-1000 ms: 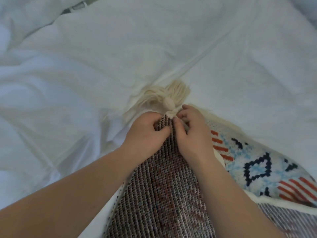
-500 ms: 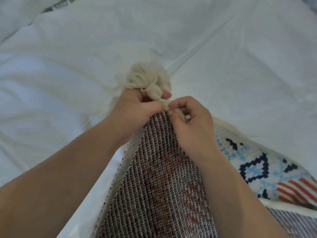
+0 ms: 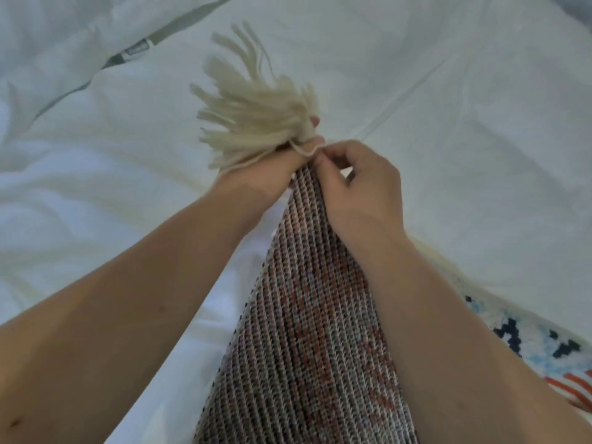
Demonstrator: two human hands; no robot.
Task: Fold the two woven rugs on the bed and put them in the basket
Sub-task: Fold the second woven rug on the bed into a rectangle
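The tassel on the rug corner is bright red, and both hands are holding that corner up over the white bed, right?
Not quite. The head view shows the tassel is cream, not bright red. The rest holds: the left hand and right hand hold the rug corner up over the white bed.

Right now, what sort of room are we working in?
Most likely a bedroom: a rumpled white duvet fills the view, a white pillow with a sewn label lies at its far edge, and the patterned woven rug rests on it.
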